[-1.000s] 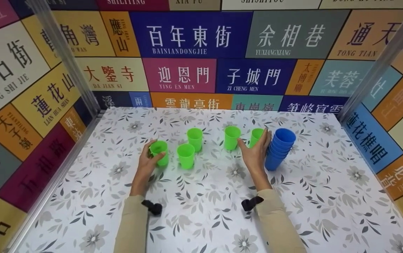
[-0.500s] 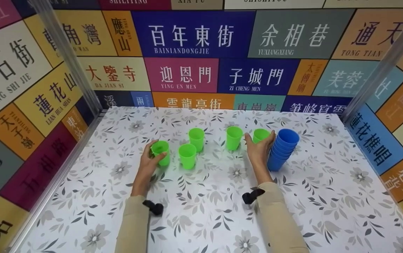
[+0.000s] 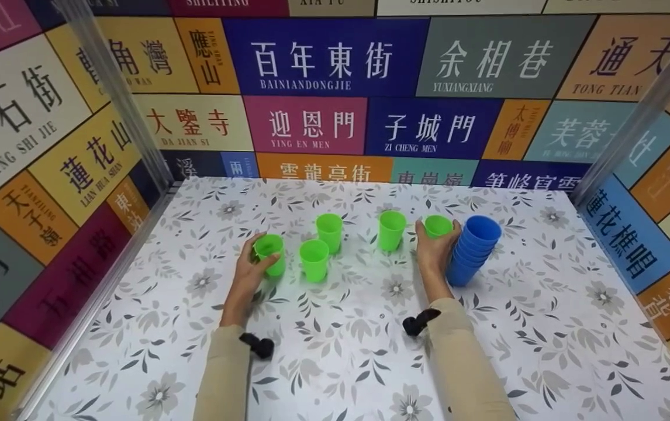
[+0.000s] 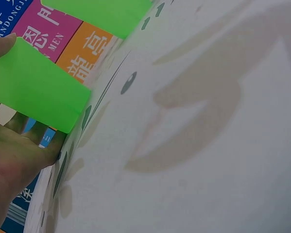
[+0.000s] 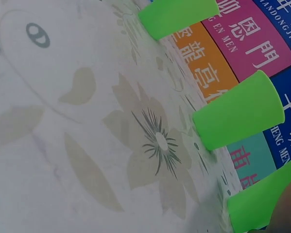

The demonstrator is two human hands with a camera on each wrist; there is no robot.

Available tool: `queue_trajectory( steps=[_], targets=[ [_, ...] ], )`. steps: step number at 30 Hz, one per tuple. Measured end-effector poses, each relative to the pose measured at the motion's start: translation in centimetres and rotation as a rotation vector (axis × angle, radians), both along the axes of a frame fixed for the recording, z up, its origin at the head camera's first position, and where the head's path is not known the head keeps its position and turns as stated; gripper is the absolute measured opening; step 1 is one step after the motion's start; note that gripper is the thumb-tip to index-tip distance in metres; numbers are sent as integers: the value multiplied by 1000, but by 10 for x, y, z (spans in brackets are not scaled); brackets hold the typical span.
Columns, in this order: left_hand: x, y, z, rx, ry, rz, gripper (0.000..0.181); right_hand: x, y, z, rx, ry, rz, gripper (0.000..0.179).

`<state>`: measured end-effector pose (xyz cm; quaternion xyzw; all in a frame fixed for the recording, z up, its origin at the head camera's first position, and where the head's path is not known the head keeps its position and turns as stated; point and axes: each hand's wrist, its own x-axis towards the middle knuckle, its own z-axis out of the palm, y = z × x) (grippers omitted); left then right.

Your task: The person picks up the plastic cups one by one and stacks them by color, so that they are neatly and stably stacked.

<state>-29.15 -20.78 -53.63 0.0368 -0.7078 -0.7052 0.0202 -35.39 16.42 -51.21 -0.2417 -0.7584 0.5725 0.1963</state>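
Observation:
At the left, my left hand [image 3: 248, 272] holds a green cup [image 3: 274, 264], thumb on the near side and fingers behind it. The left wrist view shows that green cup [image 4: 36, 87] upright, with fingers around its side. My right hand [image 3: 435, 252] is curled round the rightmost green cup [image 3: 438, 225], thumb at its left and fingers at its right; the palm hides its lower part. In the right wrist view, this cup [image 5: 254, 204] is partly covered by the hand. A nested stack of blue cups [image 3: 468, 257] stands close beside the right hand.
Between the hands, upright green cups stand on the floral tabletop [image 3: 335, 327]: a front one [image 3: 314, 261], one behind it [image 3: 330, 233] and another further right [image 3: 392, 231]. Printed panels [image 3: 323, 58] wall the table at the back and sides.
My right hand has turned and its fingers have closed in around the rightmost green cup, whose rim now shows between thumb and fingers. The left hand keeps its hold; the view has shifted slightly.

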Motion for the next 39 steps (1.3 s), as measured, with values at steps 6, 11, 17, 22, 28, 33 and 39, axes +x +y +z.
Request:
queue_trajectory(
  steps=[6,11,17,22,28,33,39],
  targets=[
    [0,1,-1,-4,4,10,70,-2,-1,-4,6,31,-18,80],
    [1,1,0,-10,10,13,68,0,-3,-4,33,30,-16,75],
    [0,2,0,-3,8,18,69,2,-5,3,38,91,12,75],
    [-1,2,-1,-11,22,27,71,6,-7,12,21,147,54,74],
    [-1,2,-4,-26,51,29,71,12,-11,20,30,176,105,73],
    [2,3,-3,-17,45,35,70,19,-17,32,36,206,162,73],
    [5,7,1,-48,8,86,70,29,-23,54,73,242,223,73]
  ],
)
